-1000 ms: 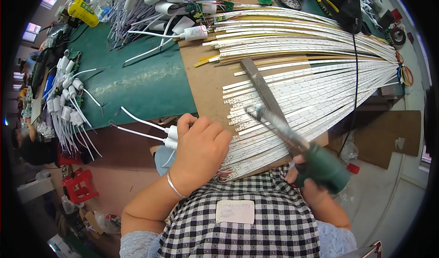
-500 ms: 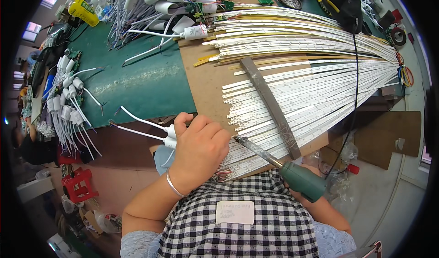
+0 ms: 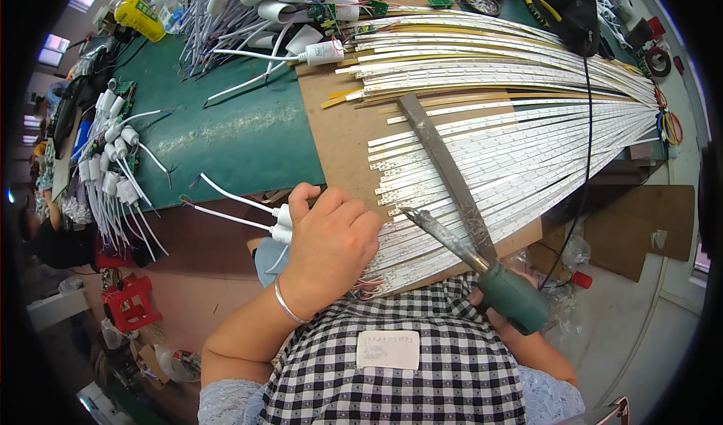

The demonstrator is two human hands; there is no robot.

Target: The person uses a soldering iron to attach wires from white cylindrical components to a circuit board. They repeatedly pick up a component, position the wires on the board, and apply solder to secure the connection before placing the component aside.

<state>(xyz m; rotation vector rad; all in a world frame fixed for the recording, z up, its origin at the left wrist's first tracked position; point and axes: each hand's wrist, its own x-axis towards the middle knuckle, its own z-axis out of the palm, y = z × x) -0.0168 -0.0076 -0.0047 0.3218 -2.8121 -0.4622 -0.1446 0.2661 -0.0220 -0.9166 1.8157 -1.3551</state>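
Observation:
My left hand (image 3: pixel 335 236) is closed round two white cylindrical cable connectors (image 3: pixel 282 225) at the board's near left edge. Their white leads (image 3: pixel 233 197) stretch off to the left with bare wire ends; my fingers hide what lies beneath them. In my right hand (image 3: pixel 506 321), mostly covered by the handle, is a soldering iron (image 3: pixel 514 298) with a green grip. Its tip is over the near ends of the white LED strips (image 3: pixel 482 165), a little right of my left hand. A dark metal bar (image 3: pixel 446 172) lies across those strips.
A brown board (image 3: pixel 331 135) carries the strips on the green table (image 3: pixel 226 142). White tubes and cables (image 3: pixel 282 7) are heaped at the back, and another bunch of white connectors (image 3: pixel 113 150) lies left. The black cord (image 3: pixel 587 146) crosses above the strips. A red stool (image 3: pixel 132 304) stands below left.
The soldering iron has shifted slightly right, its tip moving up and away from my left fingers. My left hand has hardly moved and keeps its hold.

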